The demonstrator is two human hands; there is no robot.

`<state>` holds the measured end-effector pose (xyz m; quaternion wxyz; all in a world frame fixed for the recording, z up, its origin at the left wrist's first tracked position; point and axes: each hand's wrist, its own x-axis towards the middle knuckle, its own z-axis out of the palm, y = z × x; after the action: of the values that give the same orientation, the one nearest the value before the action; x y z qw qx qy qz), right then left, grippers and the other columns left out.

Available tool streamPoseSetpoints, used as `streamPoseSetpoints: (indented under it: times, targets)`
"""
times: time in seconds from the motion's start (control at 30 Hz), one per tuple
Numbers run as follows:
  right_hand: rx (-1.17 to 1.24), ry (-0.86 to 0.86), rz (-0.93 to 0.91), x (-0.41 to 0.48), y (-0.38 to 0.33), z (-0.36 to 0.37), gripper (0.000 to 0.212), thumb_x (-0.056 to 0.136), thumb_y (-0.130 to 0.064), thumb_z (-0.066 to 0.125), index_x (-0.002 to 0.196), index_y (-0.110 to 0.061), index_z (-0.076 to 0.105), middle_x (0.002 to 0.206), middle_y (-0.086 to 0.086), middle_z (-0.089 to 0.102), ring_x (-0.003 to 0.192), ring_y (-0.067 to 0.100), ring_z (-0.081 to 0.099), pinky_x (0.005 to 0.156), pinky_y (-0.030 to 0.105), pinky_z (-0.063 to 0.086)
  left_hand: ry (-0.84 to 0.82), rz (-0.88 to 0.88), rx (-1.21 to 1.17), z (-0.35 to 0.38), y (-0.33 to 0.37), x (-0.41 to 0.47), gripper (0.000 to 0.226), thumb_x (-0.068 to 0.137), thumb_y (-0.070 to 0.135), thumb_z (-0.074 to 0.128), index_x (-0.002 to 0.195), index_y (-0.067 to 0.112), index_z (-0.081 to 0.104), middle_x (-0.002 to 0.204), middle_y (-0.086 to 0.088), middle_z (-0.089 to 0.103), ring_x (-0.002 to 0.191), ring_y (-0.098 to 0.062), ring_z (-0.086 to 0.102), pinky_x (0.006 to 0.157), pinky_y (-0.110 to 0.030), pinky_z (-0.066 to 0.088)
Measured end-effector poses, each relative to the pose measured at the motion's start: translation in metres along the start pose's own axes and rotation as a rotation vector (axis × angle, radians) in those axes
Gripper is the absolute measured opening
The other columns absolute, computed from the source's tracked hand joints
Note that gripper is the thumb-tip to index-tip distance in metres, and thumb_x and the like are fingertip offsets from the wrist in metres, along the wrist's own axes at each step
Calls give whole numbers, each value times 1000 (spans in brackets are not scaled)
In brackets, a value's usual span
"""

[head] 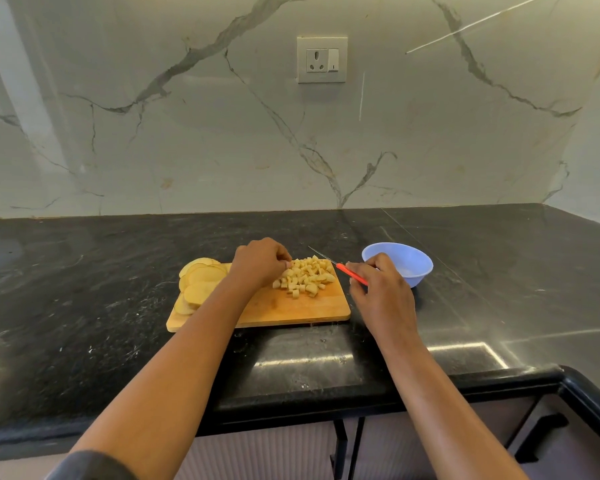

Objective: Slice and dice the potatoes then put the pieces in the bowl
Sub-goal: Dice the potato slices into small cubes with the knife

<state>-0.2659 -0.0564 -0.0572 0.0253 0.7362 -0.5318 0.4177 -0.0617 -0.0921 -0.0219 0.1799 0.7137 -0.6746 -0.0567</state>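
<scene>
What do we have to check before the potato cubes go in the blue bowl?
1. The bowl stands upright, just right of the cutting board: ok.
2. Room inside the bowl: ok, it looks empty.
3. The diced pieces lie gathered in one pile: ok.
4. The knife is held at its red handle by the right hand, blade apart from the left hand: ok.
5. All potato diced: not ok, slices lie at the board's left end.
6. Whether the left hand pinches a piece: cannot tell.

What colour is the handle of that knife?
Bright red. The head view shows the knife handle held in the right hand.
</scene>
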Motion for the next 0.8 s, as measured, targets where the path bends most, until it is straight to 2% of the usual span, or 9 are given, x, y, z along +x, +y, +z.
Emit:
streamPoseSetpoints:
  times: [0.1,0.27,0.47,0.63,0.67,0.73,0.8]
  targets:
    - [6,1,2,1,1,0,30,88,-11,63,118,-15,66,97,0,53,73,8,47,55,10,30,2,-23,-118,-1,1,4,21,91,22,63,112,21,69,110,2,68,90,-10,60,86,-29,49]
    - [24,22,21,4,4,2,30,89,-12,63,118,-16,67,97,0,53,74,7,48,55,8,28,125,57,-278,-5,3,1,24,89,17,66,112,17,69,109,0,69,99,-10,62,91,-27,48]
    - [26,41,65,4,6,1,29,89,-12,63,118,-15,67,97,0,53,73,9,49,55,15,36,36,132,-279,0,16,-5,25,93,13,59,115,20,68,114,2,68,103,-9,61,90,-23,47]
    - [33,35,98,5,5,0,25,92,-15,58,116,-11,67,91,-2,49,70,11,48,51,10,28,190,42,-442,-11,2,-28,28,98,16,51,121,23,64,117,1,66,98,-16,61,76,-18,44]
    - [34,32,104,5,4,0,25,93,-15,57,116,-11,67,91,-1,49,70,12,48,51,10,28,216,12,-463,-12,0,-34,30,99,17,49,125,23,61,121,0,64,103,-16,59,78,-18,42]
    - [39,28,108,5,3,-1,25,93,-15,57,115,-10,67,91,0,49,69,12,49,51,10,28,214,-30,-477,-7,1,-42,36,101,22,46,136,21,52,136,-1,54,125,-17,49,95,-24,37]
    - [50,26,112,3,2,-2,25,93,-14,57,116,-9,66,90,-1,48,69,12,49,51,9,28,129,-52,-410,3,8,-43,46,101,32,42,145,19,38,151,-4,37,140,-22,31,110,-34,28]
